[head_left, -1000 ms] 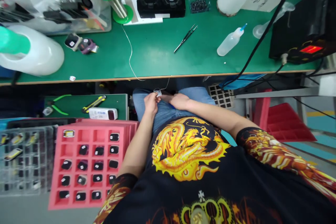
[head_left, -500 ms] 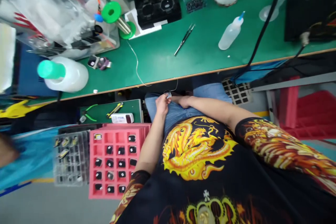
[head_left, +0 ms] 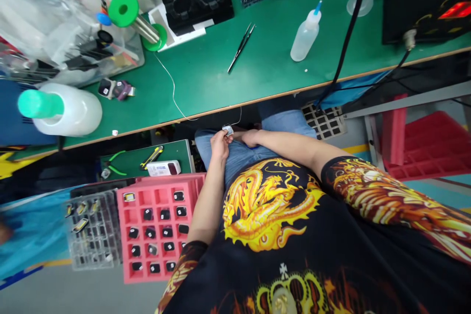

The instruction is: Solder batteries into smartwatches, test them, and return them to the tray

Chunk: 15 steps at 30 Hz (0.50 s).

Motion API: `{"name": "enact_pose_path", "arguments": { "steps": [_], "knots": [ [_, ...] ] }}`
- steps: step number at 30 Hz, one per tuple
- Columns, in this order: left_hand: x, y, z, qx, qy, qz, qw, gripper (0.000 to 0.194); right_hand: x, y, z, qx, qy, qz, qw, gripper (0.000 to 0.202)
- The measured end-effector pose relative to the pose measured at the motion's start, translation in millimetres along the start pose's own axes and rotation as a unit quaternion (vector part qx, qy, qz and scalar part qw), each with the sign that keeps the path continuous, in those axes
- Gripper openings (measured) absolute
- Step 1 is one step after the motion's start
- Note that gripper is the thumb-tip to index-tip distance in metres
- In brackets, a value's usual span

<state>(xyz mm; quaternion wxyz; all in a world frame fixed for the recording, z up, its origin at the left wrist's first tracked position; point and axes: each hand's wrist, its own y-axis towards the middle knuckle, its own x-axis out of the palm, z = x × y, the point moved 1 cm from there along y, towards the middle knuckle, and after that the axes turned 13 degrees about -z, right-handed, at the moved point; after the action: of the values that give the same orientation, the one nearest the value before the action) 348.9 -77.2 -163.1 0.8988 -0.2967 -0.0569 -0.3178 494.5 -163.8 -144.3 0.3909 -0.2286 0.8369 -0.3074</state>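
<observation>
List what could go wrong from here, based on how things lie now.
The small square part is pinched in the left hand's fingertips over the lap, so a slip might send it to the floor. The thin wire trails from the spool to the front edge of the green bench and could snag there. The white bit near that edge might get brushed off.
</observation>
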Motion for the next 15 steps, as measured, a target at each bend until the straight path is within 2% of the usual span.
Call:
{"name": "enact_pose_path", "arguments": {
  "steps": [3, 10, 15],
  "knots": [
    [-0.4, 1, 0, 0.004, -0.003, 0.003, 1.0, 0.029, -7, -8, 0, 0.009, 0.0, -0.015, 1.0, 0.03],
    [0.5, 5, -3, 0.006, -0.008, 0.001, 1.0, 0.027, -18, -58, -4, -0.02, 0.033, 0.161, 0.986, 0.039],
    [2.4, 4, -1, 0.005, -0.01, -0.031, 0.999, 0.027, -17, -69, -9, -0.067, 0.059, 0.204, 0.975, 0.052]
  ]
}}
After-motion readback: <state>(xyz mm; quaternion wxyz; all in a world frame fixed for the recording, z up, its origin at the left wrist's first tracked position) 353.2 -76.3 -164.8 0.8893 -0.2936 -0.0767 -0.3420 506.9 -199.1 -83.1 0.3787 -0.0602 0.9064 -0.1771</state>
